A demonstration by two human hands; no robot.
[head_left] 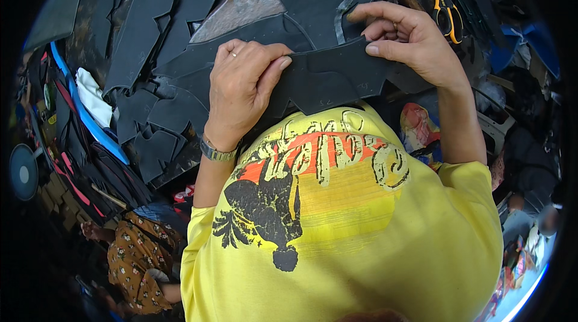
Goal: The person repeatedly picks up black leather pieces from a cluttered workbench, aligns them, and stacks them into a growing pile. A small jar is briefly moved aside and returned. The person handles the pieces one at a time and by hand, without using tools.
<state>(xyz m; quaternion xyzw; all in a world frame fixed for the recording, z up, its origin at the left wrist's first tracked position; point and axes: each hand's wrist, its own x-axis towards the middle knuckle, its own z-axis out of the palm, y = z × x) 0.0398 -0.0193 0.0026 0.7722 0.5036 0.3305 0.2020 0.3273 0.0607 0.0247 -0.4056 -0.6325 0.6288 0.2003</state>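
A black leather-like cut piece with a notched lower edge and faint pale marks lies close to my body. My left hand pinches its upper edge between thumb and bent forefinger. At the right end of that edge, my right hand has its thumb on the front and curled fingers behind. The right forefinger reaches out to a narrow greyish strip, which lies on another black piece just beyond. The right fingertips are partly hidden behind the edge.
Several black cut pieces overlap on the left of the work surface. A worn, grey-brown rounded slab lies beneath some. A yellow-and-black handled tool is at far right. At lower left is another person in a brown floral top.
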